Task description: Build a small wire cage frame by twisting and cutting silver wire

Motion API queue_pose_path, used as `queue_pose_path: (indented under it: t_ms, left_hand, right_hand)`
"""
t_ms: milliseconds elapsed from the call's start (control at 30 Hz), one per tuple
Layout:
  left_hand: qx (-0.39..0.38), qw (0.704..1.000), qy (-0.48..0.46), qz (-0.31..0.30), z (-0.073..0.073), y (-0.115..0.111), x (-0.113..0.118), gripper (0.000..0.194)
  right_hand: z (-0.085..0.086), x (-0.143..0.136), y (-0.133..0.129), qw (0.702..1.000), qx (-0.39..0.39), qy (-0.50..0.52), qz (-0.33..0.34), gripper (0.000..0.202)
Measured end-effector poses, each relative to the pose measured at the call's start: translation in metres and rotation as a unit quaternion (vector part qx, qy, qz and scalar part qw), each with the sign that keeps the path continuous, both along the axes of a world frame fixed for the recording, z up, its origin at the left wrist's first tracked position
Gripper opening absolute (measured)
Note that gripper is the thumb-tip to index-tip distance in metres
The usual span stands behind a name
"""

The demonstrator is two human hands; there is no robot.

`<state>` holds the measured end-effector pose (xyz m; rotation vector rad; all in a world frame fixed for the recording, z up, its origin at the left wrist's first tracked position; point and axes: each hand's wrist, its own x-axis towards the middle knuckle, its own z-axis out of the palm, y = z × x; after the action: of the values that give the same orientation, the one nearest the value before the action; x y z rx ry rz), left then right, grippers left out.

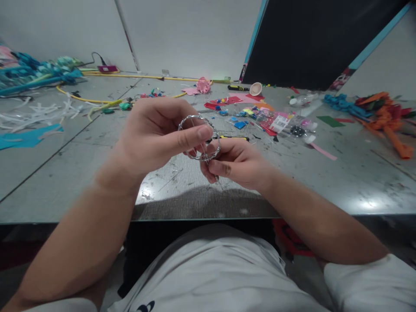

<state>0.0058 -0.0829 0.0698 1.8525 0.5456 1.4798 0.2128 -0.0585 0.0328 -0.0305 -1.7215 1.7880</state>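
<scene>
A small ring of twisted silvery wire (pixel 218 145) is held up above the grey table, with thin strands crossing its inside. My left hand (pixel 156 136) grips the ring from the left, its thumb lying over the upper part of the loop. At the ring's lower edge, my right hand (pixel 235 164) pinches the wire where strands come together. The fingertips of both hands are close to each other. A yellow and black tool (pixel 234 138) lies on the table behind my right hand, partly hidden.
On the table (pixel 107 169), white strips (pixel 39 115) and blue material (pixel 29 136) lie left. Behind the hands are a pink paper flower (pixel 203 85), a round cup (pixel 255 89) and coloured scraps. Clear plastic bottles (pixel 295 125) and orange material (pixel 386 117) lie right.
</scene>
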Motion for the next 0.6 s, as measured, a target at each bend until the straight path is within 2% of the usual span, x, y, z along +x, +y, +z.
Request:
queue_pose_path:
  t_ms: [200,367,500,600]
  left_hand:
    - [-0.032,0.999,-0.004,0.013,0.0051,-0.0051,0.0031,0.036]
    - [-0.067,0.997,-0.025,0.009,0.0074,-0.0085,0.0046,0.04]
    - [-0.052,0.998,-0.032,-0.016,0.0031,-0.0063,0.0034,0.035]
    - [-0.028,0.999,-0.04,-0.013,-0.0015,-0.0037,0.004,0.031]
  right_hand:
    - [-0.0003,-0.0003,-0.0019,1.0,0.005,0.001,-0.001,0.02]
    - [0.0024,0.0003,-0.0036,0.999,0.01,-0.019,-0.04,0.026]
    - [0.0038,0.0007,-0.003,0.998,0.031,-0.028,-0.051,0.027]
    - [0.0035,0.0003,-0.0009,0.996,0.045,-0.035,-0.065,0.03]
